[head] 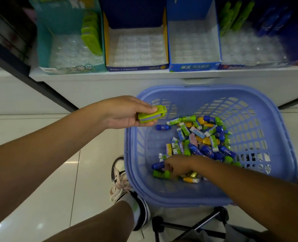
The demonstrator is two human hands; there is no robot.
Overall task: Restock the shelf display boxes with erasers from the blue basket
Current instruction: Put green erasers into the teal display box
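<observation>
Down by the near left corner of the blue basket (249,109), the person's right hand (177,167) is sunk among the loose erasers (205,137), fingers curled downward over a blue one and a green one. Whether it grips anything I cannot tell, since the knuckles hide the fingertips. Above the basket's far left corner, the left hand (125,112) pinches a lime-green eraser (152,114) between thumb and fingers, clear of the pile and about level with the rim. Most of the stock lies heaped toward the basket's middle and right side.

Along the front edge of the white shelf (110,76) stand the display boxes. A teal box (43,46) has a short row of matching green erasers (91,35) against its right wall. A yellow-sided box (136,68) and a blue box (194,66) have trays that look bare. A dark blue box (240,66) at the right end holds a few pieces at the back.

The step in hand looks like gathering: one eraser is out, a second is sought. Next, I judge, the left hand must carry its green piece up to the teal box and stand it beside its fellows, while the right sorts by kind.
</observation>
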